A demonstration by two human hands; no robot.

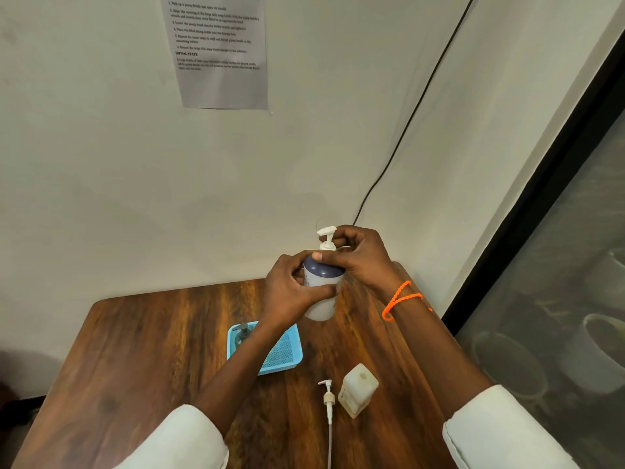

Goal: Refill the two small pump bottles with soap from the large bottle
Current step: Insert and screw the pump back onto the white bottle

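I hold a white pump bottle [321, 292] with a dark blue shoulder up above the far part of the wooden table [152, 350]. My left hand [291, 292] wraps its body. My right hand [362, 258] grips the white pump head [327, 236] at its neck. A pale square bottle [357, 390] with an uncovered mouth stands near the front, and a loose white pump with a long tube [328, 414] lies just left of it. A small dark pump bottle [242, 335] sits in the blue basket [287, 350], partly behind my left forearm.
The table's back edge meets a white wall with a printed sheet [220, 52] taped high up and a black cable [412, 116] running down it. A dark-framed glass panel [541, 265] stands at the right. An orange band [400, 299] circles my right wrist.
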